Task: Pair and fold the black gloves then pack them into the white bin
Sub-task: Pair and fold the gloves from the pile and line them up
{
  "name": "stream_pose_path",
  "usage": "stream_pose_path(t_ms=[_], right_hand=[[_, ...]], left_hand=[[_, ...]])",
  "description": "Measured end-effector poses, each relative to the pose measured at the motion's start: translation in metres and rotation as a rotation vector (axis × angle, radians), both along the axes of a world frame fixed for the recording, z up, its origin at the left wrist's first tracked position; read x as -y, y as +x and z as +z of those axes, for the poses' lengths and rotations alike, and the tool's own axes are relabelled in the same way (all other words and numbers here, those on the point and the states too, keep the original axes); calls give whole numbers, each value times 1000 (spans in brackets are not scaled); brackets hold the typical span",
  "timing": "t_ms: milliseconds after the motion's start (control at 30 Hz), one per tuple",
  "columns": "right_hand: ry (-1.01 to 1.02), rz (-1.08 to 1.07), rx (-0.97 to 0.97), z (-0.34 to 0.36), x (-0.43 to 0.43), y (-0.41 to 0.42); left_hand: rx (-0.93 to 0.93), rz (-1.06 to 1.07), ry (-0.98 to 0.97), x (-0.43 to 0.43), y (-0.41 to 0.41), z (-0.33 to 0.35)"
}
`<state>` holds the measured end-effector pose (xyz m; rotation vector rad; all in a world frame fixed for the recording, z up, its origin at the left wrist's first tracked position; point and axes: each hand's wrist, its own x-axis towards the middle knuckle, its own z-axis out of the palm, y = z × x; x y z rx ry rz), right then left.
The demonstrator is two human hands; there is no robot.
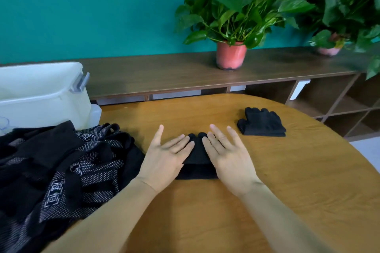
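Both hands are lying flat with fingers straight, the left hand point(164, 155) and right hand point(228, 153) pressing either side of the folded gloves point(197, 158) on the table point(287, 170); its long axis is running away from the person; the white bin point(41, 92) is sitting far left, nearer the left hand; another folded pair point(261, 122) is waiting to the right

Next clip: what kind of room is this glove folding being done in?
Probably an office or lounge-like indoor room: a rounded wooden table, a long low wooden shelf unit against a teal wall, and potted plants standing on it.
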<state>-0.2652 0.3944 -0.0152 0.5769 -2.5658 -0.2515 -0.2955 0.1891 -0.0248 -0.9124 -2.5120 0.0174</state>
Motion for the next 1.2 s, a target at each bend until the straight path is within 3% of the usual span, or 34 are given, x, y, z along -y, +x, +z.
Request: stream_pose_path(t_ms=[167,333,433,500,567,700,1200], right_hand=[[22,30,66,-12,3,12],[132,-90,288,5,5,13],[114,-94,342,17,5,25],[-37,-57,237,16,4,35],[-130,-2,145,5,5,48],[-192,88,-16,-29,8,55],[-363,-185,-129,-42,-35,-37]], left_hand=[[32,-25,-80,5,13,-2],[371,91,-198,6,20,13],[452,47,-145,9,27,22],[408,-16,-64,14,38,17],[243,-100,-29,18,48,4],[82,-176,27,14,48,-22],[52,-79,333,-70,-42,-37]])
